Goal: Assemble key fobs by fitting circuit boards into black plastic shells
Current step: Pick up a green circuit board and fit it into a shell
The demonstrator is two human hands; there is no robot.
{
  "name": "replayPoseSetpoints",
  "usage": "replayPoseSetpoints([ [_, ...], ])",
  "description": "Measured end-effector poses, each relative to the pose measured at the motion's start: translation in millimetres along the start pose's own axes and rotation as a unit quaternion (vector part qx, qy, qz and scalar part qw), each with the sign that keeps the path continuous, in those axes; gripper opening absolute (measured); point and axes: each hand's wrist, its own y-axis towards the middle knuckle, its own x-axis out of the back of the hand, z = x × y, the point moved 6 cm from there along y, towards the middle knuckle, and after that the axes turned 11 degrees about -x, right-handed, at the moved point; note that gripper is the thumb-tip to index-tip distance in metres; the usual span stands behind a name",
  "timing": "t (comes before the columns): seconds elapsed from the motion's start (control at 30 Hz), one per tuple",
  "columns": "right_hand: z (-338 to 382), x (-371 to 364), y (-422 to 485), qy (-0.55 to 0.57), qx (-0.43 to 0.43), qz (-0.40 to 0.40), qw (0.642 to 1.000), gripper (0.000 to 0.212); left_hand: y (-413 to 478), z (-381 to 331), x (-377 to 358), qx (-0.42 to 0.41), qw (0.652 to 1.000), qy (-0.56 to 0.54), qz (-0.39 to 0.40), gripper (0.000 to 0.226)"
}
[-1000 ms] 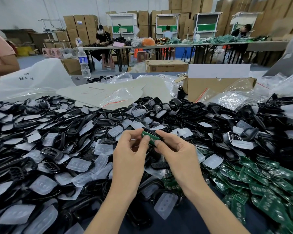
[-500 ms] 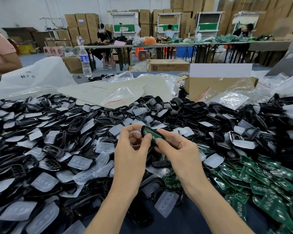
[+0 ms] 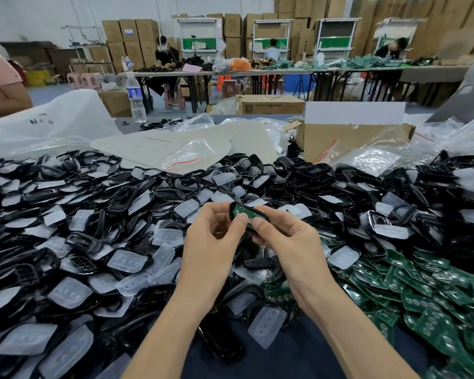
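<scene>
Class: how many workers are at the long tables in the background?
3: left worker, in black; middle worker, in pale blue; right worker, bent forward. Others may be hidden.

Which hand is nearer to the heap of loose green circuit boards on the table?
The right hand: the heap of green circuit boards lies just to its right. The left hand is further off, on the other side of the right hand.
</scene>
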Motion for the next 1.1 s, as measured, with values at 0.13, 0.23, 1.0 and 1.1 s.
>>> replayPoseSetpoints([
  [0.13,4.0,1.1,1.3,-0.039,0.004,0.016,0.999,0.019,2.1,-0.4,1.3,0.009,1.000,0.006,0.028,0.012],
  [0.23,7.1,2.6,0.2,-0.098,0.004,0.042,0.994,0.021,-1.4,-6.1,2.0,-0.005,0.997,0.040,0.068,0.016],
  [1.0,6.6,-59.1,2.5,-0.183,0.033,0.051,0.981,0.026,-94.6,-35.0,7.2,0.008,0.849,0.360,0.386,0.025],
  [1.1,9.3,-80.9,11.0,-0.187,0.022,0.050,0.981,0.026,-82.6,-33.6,31.1,0.015,0.872,0.351,0.342,0.020],
])
